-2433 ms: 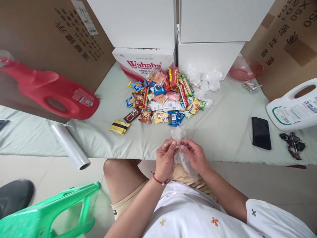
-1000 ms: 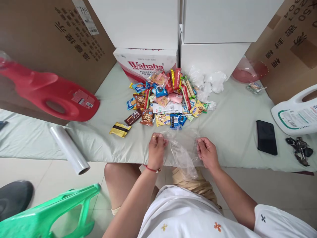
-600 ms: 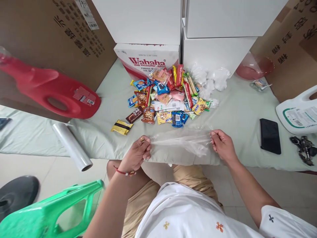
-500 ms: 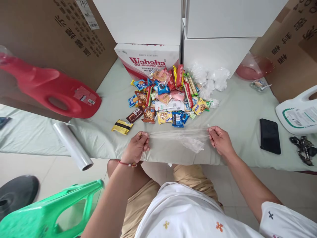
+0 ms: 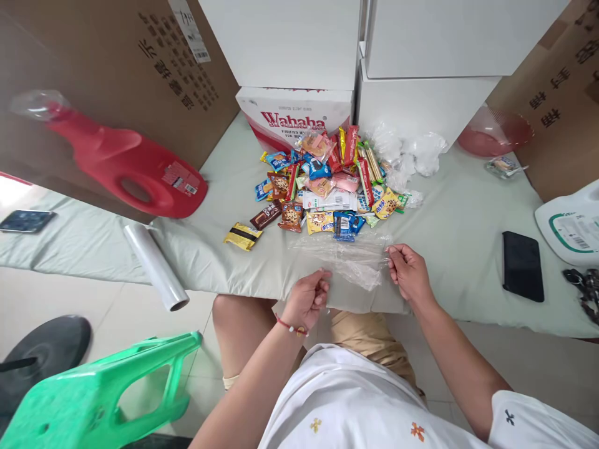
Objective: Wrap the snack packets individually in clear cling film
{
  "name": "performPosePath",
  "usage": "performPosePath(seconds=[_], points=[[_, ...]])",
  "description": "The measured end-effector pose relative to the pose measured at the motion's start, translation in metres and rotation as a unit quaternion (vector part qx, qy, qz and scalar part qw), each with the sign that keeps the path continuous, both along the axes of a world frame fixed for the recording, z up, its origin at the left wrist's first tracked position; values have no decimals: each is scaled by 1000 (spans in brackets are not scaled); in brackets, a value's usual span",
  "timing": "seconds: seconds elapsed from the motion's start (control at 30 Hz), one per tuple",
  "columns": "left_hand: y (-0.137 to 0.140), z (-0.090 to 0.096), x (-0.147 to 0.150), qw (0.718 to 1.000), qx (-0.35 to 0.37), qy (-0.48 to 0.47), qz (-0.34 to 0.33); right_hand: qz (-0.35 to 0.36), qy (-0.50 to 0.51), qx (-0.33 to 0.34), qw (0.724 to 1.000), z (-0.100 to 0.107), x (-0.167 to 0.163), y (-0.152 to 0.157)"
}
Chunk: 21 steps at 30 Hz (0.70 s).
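A crumpled sheet of clear plastic film (image 5: pixel 358 259) lies stretched near the table's front edge. My right hand (image 5: pixel 408 269) pinches its right end between thumb and fingers. At the film's near left side is my left hand (image 5: pixel 306 299), fingers curled together and a red bracelet on the wrist. Whether film is caught in those fingertips I cannot make out. Just beyond the film sits a heap of wrapped snacks (image 5: pixel 321 187) in many colours. A yellow-and-black packet (image 5: pixel 242 236) lies at the heap's left edge, beside a brown wafer packet (image 5: pixel 266 215).
A roll of plastic film (image 5: pixel 156 268) overhangs the front edge at left, near a red jug (image 5: pixel 135 168). White boxes (image 5: pixel 299 109) stand behind the snacks, beside crumpled clear plastic (image 5: pixel 412 153). At right are a black phone (image 5: pixel 523 266) and a white jug (image 5: pixel 573 231). A green stool (image 5: pixel 93 393) stands below.
My left hand has let go of the film's left end and moved right and toward me. The film has slackened and settled, while my right hand keeps its end. The view has shifted slightly.
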<state>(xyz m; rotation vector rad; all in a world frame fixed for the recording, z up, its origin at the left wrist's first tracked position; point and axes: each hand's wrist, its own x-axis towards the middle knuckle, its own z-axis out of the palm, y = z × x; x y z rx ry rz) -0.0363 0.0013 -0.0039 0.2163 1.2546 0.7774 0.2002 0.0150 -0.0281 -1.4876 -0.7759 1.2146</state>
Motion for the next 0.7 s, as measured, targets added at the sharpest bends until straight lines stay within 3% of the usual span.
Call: performPosePath(seconds=[0.13,0.27,0.53,0.7], points=[[22,-4,16,1000,-6,-6,26,-5,10,3,1000,5,0,-2],[18,-5,14,999,21,4,24,-1,3,9,1000,7,5,-1],[-2,-1,-53,992,42,-11,-121,41,-38,-32,998,3,41,21],[-5,1,-91,986,39,16,-162,87,-60,-47,993,4,57,36]])
